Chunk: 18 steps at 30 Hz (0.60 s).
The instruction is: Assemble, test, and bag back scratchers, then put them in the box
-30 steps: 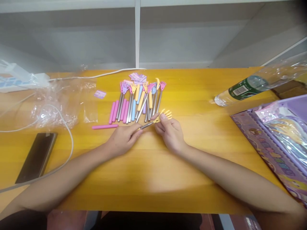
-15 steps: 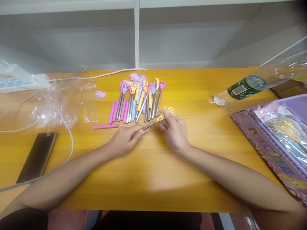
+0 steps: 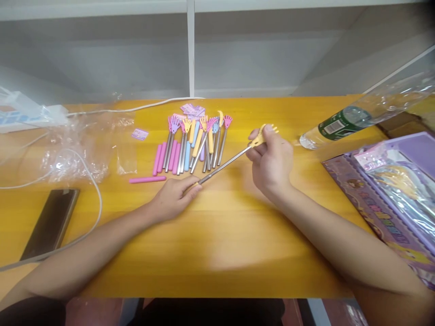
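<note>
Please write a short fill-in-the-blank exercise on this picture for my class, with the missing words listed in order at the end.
1. The left hand and right hand hold opposite ends of a scratcher, whose hand-shaped head is the colour ____.
2. The stick lying sideways just beyond the left hand is the colour ____.
3. The label on the bottle is mainly the colour ____.
4. In this view, the bottle is on the right and the phone is on the ____.

Missing words: yellow; pink; green; left.

Phone (image 3: 50, 224) is lying on desk (image 3: 238, 262) at left; cable (image 3: 99, 199) is curving around it. Power strip (image 3: 30, 111) is sitting rear left. Bottle (image 3: 340, 126), green label showing, is resting at right. White divider (image 3: 190, 50) is standing behind.
</note>
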Motion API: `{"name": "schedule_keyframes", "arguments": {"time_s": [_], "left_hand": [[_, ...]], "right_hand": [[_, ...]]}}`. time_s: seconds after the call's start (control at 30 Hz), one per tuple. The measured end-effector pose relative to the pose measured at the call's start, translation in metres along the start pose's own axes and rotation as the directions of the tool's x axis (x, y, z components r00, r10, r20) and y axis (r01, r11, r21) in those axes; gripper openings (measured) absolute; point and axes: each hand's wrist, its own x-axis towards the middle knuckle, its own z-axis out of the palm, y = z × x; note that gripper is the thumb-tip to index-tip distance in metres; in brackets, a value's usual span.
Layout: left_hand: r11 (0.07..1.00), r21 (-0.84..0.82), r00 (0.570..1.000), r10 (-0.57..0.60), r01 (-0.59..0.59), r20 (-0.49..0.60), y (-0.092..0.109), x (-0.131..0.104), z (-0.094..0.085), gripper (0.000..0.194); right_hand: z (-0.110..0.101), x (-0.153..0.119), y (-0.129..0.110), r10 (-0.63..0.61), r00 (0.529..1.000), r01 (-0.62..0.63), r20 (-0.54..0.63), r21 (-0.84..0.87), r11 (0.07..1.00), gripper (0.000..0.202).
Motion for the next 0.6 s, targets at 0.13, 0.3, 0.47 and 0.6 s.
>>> {"name": "schedule_keyframes", "arguments": {"time_s": [0.13, 0.3, 0.47, 0.6], "left_hand": [[1.0, -0.015, 1.0, 0.003, -0.003, 0.002, 0.0, -0.001, 0.0, 0.035], [1.0, -0.009, 1.0, 0.019, -0.019, 0.005, 0.0, 0.0, -0.001, 0.038], [0.999, -0.004, 0.999, 0.033, -0.033, 0.036, 0.001, 0.0, -0.001, 0.037], [0.999, -0.002, 0.998, 0.039, -0.039, 0.055, 0.002, -0.001, -0.001, 0.036]], "right_hand": [[-0.01, 0.018, -0.014, -0.059, 0.997, 0.059, -0.057, 0.0, 0.998, 0.047], [-0.02, 0.04, -0.033, -0.08, 0.981, 0.097, -0.175, 0.089, 0.991, 0.028], [-0.032, 0.062, -0.051, -0.151, 0.944, 0.177, -0.295, 0.063, 0.982, 0.039], [-0.046, 0.074, -0.068, -0.154, 0.915, 0.191, -0.374, 0.063, 0.98, 0.044]]}}
